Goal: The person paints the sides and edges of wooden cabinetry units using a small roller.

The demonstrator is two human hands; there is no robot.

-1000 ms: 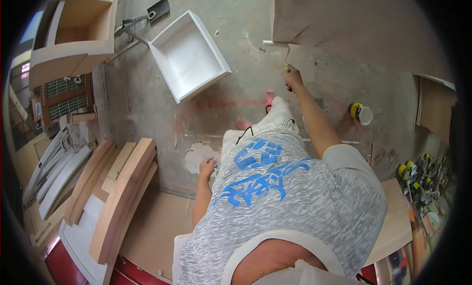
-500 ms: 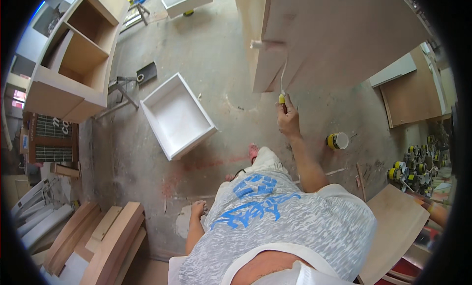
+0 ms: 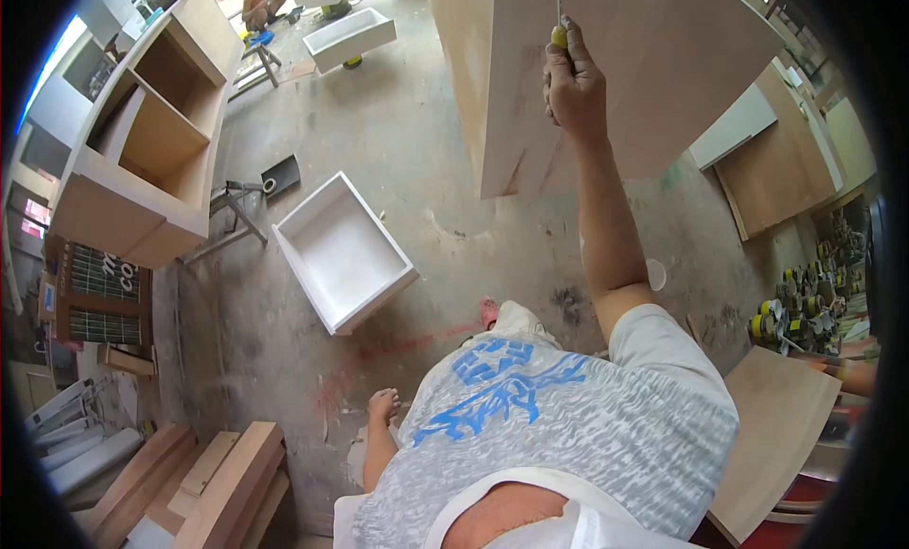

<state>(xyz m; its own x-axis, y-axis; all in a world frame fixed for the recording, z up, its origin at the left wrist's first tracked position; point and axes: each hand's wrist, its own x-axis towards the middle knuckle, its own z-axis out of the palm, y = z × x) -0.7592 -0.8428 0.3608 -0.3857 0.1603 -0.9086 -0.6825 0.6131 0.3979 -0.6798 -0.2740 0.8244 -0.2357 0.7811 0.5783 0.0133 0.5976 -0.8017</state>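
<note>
My right hand [image 3: 578, 87] is closed around the yellow handle [image 3: 559, 38] of a paint roller. The arm is stretched out in front of a large, pale wooden panel [image 3: 644, 76]. The thin metal rod of the roller runs up past the top edge of the view, and the roller head is out of sight. Patchy brownish streaks show on the panel near its lower left corner. My left hand [image 3: 383, 404] hangs low beside my body, its fingers loosely bent and apart, with nothing visible in it.
A white open drawer box [image 3: 346, 256] lies on the floor, left of centre. Farther left stands a wooden cabinet [image 3: 161, 123] on trestles, near a dark tray [image 3: 281, 177]. Curved wooden pieces [image 3: 222, 483] are at lower left. A white-topped can [image 3: 656, 274] is partly behind my right arm. Another person [image 3: 260, 7] crouches far off.
My right hand has moved up and forward along the panel with the paint roller, carrying the roller head out of view. The left hand hangs in nearly the same place.
</note>
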